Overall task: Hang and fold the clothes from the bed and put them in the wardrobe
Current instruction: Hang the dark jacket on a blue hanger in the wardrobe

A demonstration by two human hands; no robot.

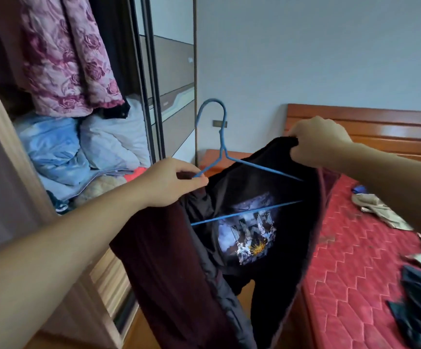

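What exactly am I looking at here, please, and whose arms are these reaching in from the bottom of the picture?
There is no machine: the single picture comes from a wide-angle camera worn on a person's head, looking forward and down, so the arms are the wearer's own. The left hand pinches one end of a blue wire hanger. The right hand grips the top edge of a dark garment with a printed picture on it; the hanger's bars cross in front of that print, so the garment is apparently being put on the hanger. To the left stands the open wardrobe, holding a pink flowered quilt and pale bundled bedding. To the right is the bed with its red patterned cover, where more clothes lie loose.
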